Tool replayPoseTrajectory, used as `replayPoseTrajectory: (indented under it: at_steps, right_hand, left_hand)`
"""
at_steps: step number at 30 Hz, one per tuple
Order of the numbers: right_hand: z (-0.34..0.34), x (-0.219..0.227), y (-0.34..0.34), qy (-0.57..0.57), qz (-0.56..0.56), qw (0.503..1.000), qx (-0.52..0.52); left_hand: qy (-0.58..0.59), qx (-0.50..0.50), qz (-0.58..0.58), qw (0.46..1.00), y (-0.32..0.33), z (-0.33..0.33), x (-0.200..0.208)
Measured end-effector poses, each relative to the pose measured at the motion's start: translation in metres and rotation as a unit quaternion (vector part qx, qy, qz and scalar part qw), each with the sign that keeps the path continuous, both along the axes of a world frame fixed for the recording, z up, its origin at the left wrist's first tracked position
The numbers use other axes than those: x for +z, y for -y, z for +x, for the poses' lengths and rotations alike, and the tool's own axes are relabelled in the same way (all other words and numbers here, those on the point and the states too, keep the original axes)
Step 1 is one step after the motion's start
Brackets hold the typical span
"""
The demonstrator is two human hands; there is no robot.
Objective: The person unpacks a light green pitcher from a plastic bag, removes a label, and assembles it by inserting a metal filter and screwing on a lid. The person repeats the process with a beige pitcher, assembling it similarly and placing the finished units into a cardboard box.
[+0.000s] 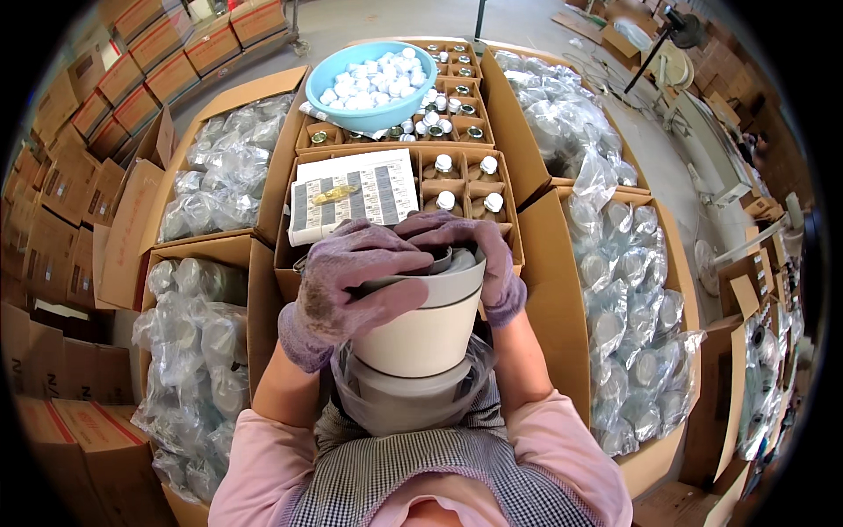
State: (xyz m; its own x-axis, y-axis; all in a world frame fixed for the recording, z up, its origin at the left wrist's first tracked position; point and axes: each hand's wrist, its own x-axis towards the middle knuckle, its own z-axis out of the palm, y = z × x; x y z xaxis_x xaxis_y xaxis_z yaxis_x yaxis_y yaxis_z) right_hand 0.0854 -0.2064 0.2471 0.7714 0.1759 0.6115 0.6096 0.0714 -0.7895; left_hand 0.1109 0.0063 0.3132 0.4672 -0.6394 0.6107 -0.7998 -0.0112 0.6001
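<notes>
Close to my body stands a cream canister (pixel 413 342) with a grey collar, narrowing downward. A clear plastic bag (pixel 395 408) hangs crumpled around its lower part. My left hand (pixel 356 277), in a dirty mauve glove, is closed on the collar's left side, thumb across its front. My right hand (pixel 483 250), gloved alike, curls over the back and right of the collar. Between the hands a dark ring-shaped part (pixel 439 261) shows in the canister's top; the fingers partly hide it. Just beyond lies a sheet of printed labels (pixel 395 180) with a crumpled yellow piece (pixel 335 194) on it.
Capped bottles (pixel 444 164) stand in a divided carton beyond my hands. Behind it, a light-blue basin (pixel 313 86) of white caps (pixel 373 81) rests on another carton. Open cartons of plastic-wrapped clear containers flank me left (pixel 202 342) and right (pixel 632 307). Stacked boxes (pixel 75 184) stand far left.
</notes>
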Motion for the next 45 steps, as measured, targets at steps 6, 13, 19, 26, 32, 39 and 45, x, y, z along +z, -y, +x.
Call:
replayPoseTrajectory:
  at_steps: [6,13,19,26,32,39,45]
  right_hand:
    - [-0.025,0.019,0.007,0.011,-0.159,0.981,-0.107]
    - [-0.039,0.071,-0.011,0.149,-0.389,0.868,-0.271]
    - [-0.019,0.036,-0.011,0.071,-0.302,0.906,-0.289]
    - [-0.003,-0.004,0.010,0.053,0.027,0.997,-0.049]
    - [-0.005,-0.016,0.003,-0.026,0.140,0.990,0.005]
    - [-0.046,0.025,-0.009,0.053,-0.215,0.938,-0.268]
    - [-0.022,0.039,0.031,-0.130,-0.017,0.991,0.018]
  left_hand:
    - [-0.031,-0.083,-0.031,0.996,-0.003,0.012,-0.010]
    - [-0.126,-0.106,-0.025,0.986,-0.006,0.029,-0.002]
    - [-0.211,-0.125,-0.023,0.969,-0.009,0.051,-0.041]
    - [0.068,0.090,0.104,0.988,0.020,-0.014,0.012]
    - [0.111,0.098,0.143,0.979,0.022,-0.021,0.016]
    - [-0.133,-0.087,-0.081,0.984,0.003,0.026,-0.038]
    - [-0.111,-0.098,-0.013,0.989,-0.009,0.028,-0.005]
